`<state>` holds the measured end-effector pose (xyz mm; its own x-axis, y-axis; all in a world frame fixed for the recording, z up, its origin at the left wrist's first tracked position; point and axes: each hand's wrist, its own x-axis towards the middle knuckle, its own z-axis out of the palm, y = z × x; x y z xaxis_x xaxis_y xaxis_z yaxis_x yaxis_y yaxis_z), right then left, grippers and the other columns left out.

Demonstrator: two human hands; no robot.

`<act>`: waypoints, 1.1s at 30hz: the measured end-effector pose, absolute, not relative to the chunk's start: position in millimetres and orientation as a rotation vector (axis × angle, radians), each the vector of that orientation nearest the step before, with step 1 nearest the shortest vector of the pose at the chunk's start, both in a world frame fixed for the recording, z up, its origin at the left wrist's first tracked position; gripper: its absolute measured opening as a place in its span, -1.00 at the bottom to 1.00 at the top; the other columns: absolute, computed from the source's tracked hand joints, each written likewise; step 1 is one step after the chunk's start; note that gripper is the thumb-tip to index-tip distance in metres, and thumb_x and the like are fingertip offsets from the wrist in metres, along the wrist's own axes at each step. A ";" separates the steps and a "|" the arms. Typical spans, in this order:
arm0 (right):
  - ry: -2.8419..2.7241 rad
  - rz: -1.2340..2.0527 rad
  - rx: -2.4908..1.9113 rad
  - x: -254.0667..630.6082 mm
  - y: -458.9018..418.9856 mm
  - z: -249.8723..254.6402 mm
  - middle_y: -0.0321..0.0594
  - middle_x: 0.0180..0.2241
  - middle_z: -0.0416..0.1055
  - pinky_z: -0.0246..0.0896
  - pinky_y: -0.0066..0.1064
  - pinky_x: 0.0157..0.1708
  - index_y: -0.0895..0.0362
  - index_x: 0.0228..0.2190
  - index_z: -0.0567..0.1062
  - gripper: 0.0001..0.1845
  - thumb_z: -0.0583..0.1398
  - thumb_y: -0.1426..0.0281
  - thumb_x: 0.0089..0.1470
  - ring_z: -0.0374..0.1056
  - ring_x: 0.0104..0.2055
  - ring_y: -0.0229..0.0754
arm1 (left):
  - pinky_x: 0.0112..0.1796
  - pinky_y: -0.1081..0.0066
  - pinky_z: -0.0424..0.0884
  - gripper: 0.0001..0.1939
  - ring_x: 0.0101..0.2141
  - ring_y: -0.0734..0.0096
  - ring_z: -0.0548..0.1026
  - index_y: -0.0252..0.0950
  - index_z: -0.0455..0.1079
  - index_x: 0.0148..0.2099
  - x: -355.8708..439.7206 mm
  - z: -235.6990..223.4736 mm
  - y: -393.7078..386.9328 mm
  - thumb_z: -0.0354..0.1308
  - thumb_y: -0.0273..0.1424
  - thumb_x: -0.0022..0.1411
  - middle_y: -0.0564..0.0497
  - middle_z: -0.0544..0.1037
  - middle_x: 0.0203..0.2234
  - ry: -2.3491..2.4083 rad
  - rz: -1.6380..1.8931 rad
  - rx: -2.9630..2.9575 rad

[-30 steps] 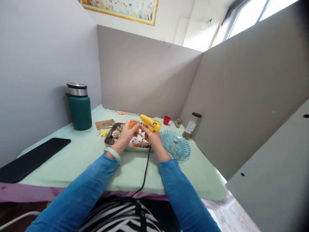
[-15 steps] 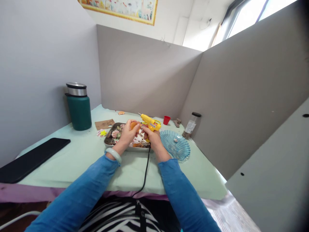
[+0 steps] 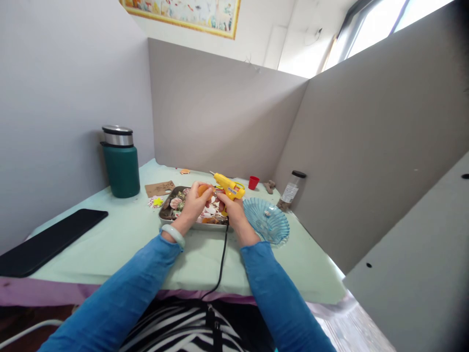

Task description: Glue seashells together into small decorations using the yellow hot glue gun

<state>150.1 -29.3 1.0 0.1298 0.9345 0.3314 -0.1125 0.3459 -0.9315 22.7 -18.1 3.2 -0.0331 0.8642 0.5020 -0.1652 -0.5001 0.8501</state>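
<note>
My left hand (image 3: 195, 200) is closed on an orange shell-like piece (image 3: 204, 189), pinched between thumb and fingers. My right hand (image 3: 231, 205) is wrapped round a yellow hot glue gun (image 3: 230, 186), whose nozzle points up and to the left, past the orange piece. Right thumb and left fingertips come close together; whether they touch I cannot tell. Below both hands lies a metal tray (image 3: 198, 226) of seashells (image 3: 176, 203), partly covered by the hands. From the glue gun a black cord (image 3: 223, 261) runs down over the table's front edge.
A blue shell-shaped glass plate (image 3: 276, 222) sits to the right, with a red cup (image 3: 253, 183) and a black-lidded jar (image 3: 291, 189) behind. On the left stand a green bottle (image 3: 121, 168) and a flat black pad (image 3: 54, 239). Grey partitions (image 3: 223, 107) enclose the table.
Almost nothing differs. Both hands keep their hold on the orange piece and the glue gun, and the whole view has shifted very slightly.
</note>
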 end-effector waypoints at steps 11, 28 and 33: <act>-1.058 1.023 -0.796 152.9 -22.4 -2.2 -0.37 -0.55 0.46 0.09 -0.53 -0.68 0.10 -0.43 0.47 -0.68 0.37 0.20 -0.20 0.15 -0.69 -0.41 | -0.39 0.44 0.47 -0.56 -0.41 0.50 0.45 -0.25 0.29 -0.22 20.4 8.2 -18.9 0.42 -0.24 -0.05 0.07 0.45 -0.30 0.497 1.527 1.113; -1.107 1.055 -0.755 148.7 -19.6 -8.8 -0.42 -0.61 0.35 0.18 -0.49 -0.60 0.11 -0.43 0.46 -0.68 0.41 0.29 -0.27 0.21 -0.63 -0.35 | -0.33 0.43 0.39 -0.56 -0.39 0.45 0.47 -0.28 0.31 -0.31 30.0 1.8 -13.6 0.46 -0.31 -0.20 0.08 0.48 -0.41 0.519 1.566 1.027; -1.087 1.060 -0.764 148.8 -18.4 -10.4 -0.42 -0.63 0.34 0.15 -0.51 -0.64 0.13 -0.44 0.45 -0.67 0.41 0.28 -0.26 0.21 -0.65 -0.36 | -0.35 0.45 0.36 -0.61 -0.43 0.49 0.44 -0.29 0.33 -0.37 29.7 2.6 -14.1 0.46 -0.33 -0.21 0.09 0.46 -0.45 0.516 1.579 1.046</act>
<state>148.8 -18.4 -10.4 0.0993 0.9430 0.3176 -0.2944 0.3328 -0.8959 29.7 -14.1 2.6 0.0104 0.9370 0.3491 -0.5495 -0.2863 0.7849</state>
